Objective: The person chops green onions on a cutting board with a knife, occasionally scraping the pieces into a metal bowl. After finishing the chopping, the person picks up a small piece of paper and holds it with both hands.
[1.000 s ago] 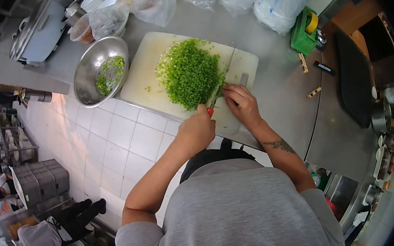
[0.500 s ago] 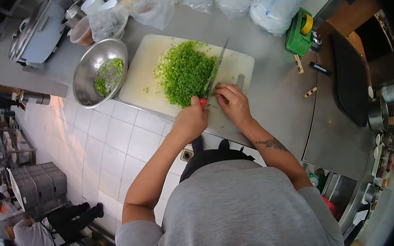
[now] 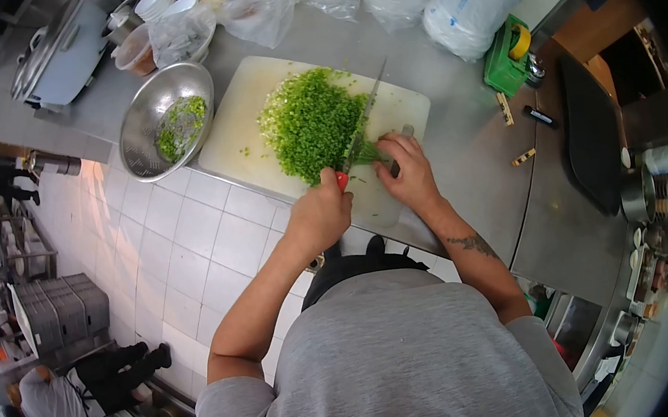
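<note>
My left hand (image 3: 318, 214) is closed round the red handle of a knife (image 3: 370, 107). The blade points away from me along the right side of a heap of chopped scallions (image 3: 313, 125). To the right of the blade, my right hand (image 3: 409, 174) has its fingers bent over a small bunch of scallion stalks (image 3: 364, 155), whose ends lie against the knife. Everything rests on a white cutting board (image 3: 233, 138). A perforated metal colander (image 3: 136, 144) with some chopped scallions in it stands just left of the board.
Plastic bags (image 3: 256, 9) and wrapped container stacks (image 3: 475, 2) line the counter's back. A green tape dispenser (image 3: 500, 61), a black marker (image 3: 540, 116) and clothespins (image 3: 523, 158) lie to the right. A large lidded pot (image 3: 70, 61) stands back left. Another person (image 3: 61, 400) is lower left.
My right hand has shifted slightly right and opened its fingers somewhat, and more of the green stalks shows beside the blade. The knife stays at the heap's right edge in my left hand.
</note>
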`<state>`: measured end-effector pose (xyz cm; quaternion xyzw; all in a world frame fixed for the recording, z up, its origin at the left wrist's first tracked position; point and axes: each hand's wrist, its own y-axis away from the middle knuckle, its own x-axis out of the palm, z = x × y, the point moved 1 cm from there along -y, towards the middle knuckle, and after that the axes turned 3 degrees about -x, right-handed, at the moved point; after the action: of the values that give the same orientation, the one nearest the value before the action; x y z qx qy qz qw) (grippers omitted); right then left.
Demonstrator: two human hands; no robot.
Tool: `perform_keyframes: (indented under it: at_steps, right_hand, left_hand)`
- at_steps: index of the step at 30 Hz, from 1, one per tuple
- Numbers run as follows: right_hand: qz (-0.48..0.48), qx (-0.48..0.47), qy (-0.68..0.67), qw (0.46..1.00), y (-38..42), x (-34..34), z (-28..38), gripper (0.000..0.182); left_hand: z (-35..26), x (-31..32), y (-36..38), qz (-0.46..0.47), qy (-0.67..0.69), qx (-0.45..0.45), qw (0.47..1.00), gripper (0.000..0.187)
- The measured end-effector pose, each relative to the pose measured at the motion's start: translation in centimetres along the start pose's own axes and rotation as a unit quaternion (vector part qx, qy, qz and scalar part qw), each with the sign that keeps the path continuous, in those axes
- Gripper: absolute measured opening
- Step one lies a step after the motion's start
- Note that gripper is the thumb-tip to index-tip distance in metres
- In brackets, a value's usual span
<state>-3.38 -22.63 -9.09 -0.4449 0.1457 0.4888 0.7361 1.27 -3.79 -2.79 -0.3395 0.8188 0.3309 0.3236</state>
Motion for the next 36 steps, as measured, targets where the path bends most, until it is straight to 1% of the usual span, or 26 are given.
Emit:
perform_keyframes:
  at_steps: [3, 11, 13, 16, 19, 22, 25, 28, 31, 34, 36]
  right_hand:
    - [0.003, -0.037, -0.001, 0.999, 0.2, 0.5, -0.2, 0.024]
    - [-0.010, -0.052, -0.001, 0.999, 0.2, 0.8, -0.1, 0.019]
    - [-0.011, -0.057, -0.004, 0.998, 0.2, 0.9, -0.4, 0.018]
    - [-0.006, -0.053, -0.012, 0.999, 0.2, 1.2, -0.7, 0.017]
    - [-0.008, -0.043, -0.019, 0.999, 0.5, 1.3, -0.4, 0.018]
    - [-0.022, -0.056, -0.018, 0.998, 0.3, 1.2, -0.5, 0.020]
    - [-0.026, -0.060, -0.018, 0.998, 0.4, 1.3, -0.4, 0.020]
    - [-0.023, -0.059, -0.016, 0.998, 0.3, 1.2, -0.3, 0.020]
    - [-0.017, -0.060, -0.010, 0.998, 0.3, 1.1, -0.5, 0.020]
    - [-0.020, -0.051, -0.012, 0.998, 0.5, 1.3, -0.3, 0.020]
    - [-0.020, -0.039, -0.005, 0.999, 0.4, 1.2, -0.5, 0.019]
  left_hand:
    - [-0.3, 0.1, 0.3, 0.010, -0.009, -0.006, 1.000, 0.032]
    - [-0.4, 0.5, 0.7, 0.042, -0.024, -0.024, 0.999, 0.034]
    - [0.2, 1.5, 0.4, 0.040, -0.024, -0.026, 0.999, 0.033]
    - [0.2, 3.4, -1.0, 0.008, -0.051, -0.023, 0.998, 0.032]
    - [-0.4, 3.1, -3.9, -0.017, -0.040, 0.018, 0.999, 0.032]
    - [-2.0, -0.1, -3.2, 0.072, -0.015, -0.026, 0.997, 0.032]
    - [-1.6, 0.1, -1.0, 0.045, -0.047, -0.004, 0.998, 0.032]
    - [-1.4, 0.8, -0.1, 0.043, -0.038, -0.013, 0.998, 0.032]
    - [-1.2, 3.0, -1.7, 0.018, -0.030, -0.023, 0.999, 0.031]
    - [-1.2, 2.4, -4.5, 0.001, -0.019, 0.012, 1.000, 0.031]
    - [-2.0, 0.7, -3.6, 0.036, -0.016, -0.006, 0.999, 0.031]
